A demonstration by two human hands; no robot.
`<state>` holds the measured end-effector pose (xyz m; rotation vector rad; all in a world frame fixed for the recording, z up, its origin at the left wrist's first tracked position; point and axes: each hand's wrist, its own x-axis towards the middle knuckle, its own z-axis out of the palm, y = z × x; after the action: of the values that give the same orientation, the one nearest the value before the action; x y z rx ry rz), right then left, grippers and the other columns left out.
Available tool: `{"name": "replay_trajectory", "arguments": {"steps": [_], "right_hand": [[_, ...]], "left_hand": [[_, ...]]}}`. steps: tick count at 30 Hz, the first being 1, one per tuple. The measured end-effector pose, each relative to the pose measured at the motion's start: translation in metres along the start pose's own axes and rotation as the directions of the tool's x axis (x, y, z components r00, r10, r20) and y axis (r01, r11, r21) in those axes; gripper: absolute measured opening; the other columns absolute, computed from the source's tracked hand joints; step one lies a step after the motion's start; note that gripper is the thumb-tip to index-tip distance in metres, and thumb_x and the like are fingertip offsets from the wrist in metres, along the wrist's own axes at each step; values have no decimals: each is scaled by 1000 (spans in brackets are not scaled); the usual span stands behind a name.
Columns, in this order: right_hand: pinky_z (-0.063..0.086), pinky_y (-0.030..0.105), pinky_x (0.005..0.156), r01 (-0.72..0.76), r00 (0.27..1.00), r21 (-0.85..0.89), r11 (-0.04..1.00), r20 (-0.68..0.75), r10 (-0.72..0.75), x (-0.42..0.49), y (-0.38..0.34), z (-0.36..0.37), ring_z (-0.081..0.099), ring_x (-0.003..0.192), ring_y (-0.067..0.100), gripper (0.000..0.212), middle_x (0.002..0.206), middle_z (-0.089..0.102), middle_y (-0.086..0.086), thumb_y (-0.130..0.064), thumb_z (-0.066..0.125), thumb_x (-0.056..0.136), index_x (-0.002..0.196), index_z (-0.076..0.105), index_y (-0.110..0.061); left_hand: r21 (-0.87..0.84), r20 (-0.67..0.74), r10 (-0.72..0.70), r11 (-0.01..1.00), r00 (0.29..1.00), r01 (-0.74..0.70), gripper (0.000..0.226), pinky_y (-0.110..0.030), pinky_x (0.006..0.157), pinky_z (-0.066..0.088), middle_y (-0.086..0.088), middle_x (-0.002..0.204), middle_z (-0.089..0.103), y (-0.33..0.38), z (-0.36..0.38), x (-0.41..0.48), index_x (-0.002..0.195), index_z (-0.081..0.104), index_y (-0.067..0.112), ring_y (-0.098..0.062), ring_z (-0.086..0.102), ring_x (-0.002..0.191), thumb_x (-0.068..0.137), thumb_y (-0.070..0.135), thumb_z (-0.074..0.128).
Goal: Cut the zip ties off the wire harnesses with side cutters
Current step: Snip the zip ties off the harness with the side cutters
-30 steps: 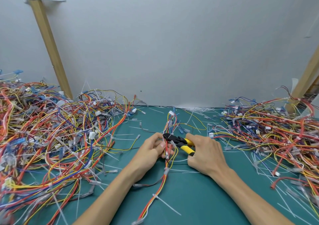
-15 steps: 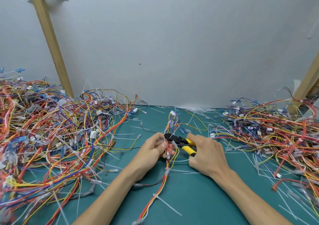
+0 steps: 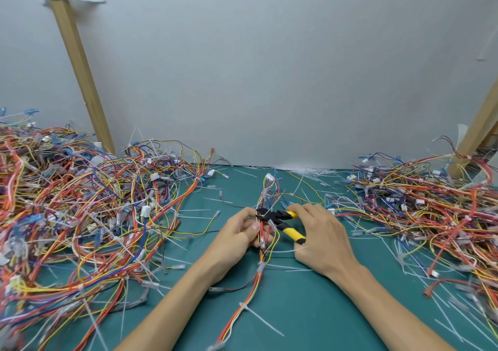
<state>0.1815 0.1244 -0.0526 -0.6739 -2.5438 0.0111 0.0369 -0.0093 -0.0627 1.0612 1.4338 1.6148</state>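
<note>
Yellow-handled side cutters (image 3: 280, 220) in right hand (image 3: 323, 238), wire harness (image 3: 255, 283) in left hand (image 3: 237, 233)

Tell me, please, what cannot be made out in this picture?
Head view: whether the side cutters bite a zip tie, too small among the harness wires.
Head view: their handles, mostly covered by the right hand.
Head view: the left wire pile, cut off by the left edge.

On the green surface (image 3: 310, 310), between two wire piles (image 3: 80, 216) (image 3: 417, 210), the left hand (image 3: 237, 232) pinches a harness (image 3: 258, 275) while the right hand (image 3: 320, 237) grips yellow-handled cutters (image 3: 280, 220), their black jaws at the wires beside the left fingertips, cut ties (image 3: 264, 322) scattered around.
</note>
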Motion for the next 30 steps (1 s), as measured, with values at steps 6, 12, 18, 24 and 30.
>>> {"name": "replay_trajectory", "arguments": {"steps": [6, 12, 18, 24, 30], "right_hand": [[32, 28, 66, 7, 1000, -16, 1000, 25, -6, 0, 0, -1, 43, 75, 19, 40, 81, 48, -10, -24, 57, 63, 102, 59, -23], [28, 28, 53, -19, 998, -24, 1000, 52, 20, 0, -1, -5, 42, 61, 20, 26, 63, 45, -8, -24, 60, 63, 77, 39, -28], [41, 29, 55, -47, 997, -24, 999, 64, 48, 0, -1, -5, 48, 63, 21, 20, 64, 51, -6, -27, 59, 65, 78, 43, -25], [38, 29, 53, -47, 997, -30, 998, 61, 48, -1, 0, -5, 47, 62, 23, 18, 63, 50, -5, -27, 55, 63, 77, 45, -24], [30, 28, 51, -38, 998, -30, 999, 47, 39, -1, 0, -4, 45, 60, 23, 18, 62, 49, -5, -28, 51, 59, 76, 45, -24]], "left_hand": [[-4, 1, -2, 1000, 1000, 2, 18, -20, 63, 43, -9, 85, 66, 1, 1, 0, 108, 52, -3, -11, 57, 65, 104, 0, 34], [-6, 1, -6, 1000, 1000, 6, 20, -19, 63, 43, -4, 81, 68, 1, 1, 0, 104, 54, 3, -11, 57, 65, 104, 0, 34], [13, 4, -19, 1000, 1000, 19, 20, -20, 64, 43, -3, 81, 68, 2, 1, -1, 104, 54, 3, -11, 57, 67, 104, 1, 34], [12, -5, -8, 1000, 1000, 8, 19, -21, 64, 43, -9, 85, 66, 3, 2, -1, 107, 53, -2, -13, 58, 67, 103, -1, 34], [-11, -5, -8, 1000, 1000, 7, 18, -20, 62, 44, -9, 86, 65, 4, 3, -2, 104, 53, 0, -12, 59, 67, 103, -3, 34]]}}
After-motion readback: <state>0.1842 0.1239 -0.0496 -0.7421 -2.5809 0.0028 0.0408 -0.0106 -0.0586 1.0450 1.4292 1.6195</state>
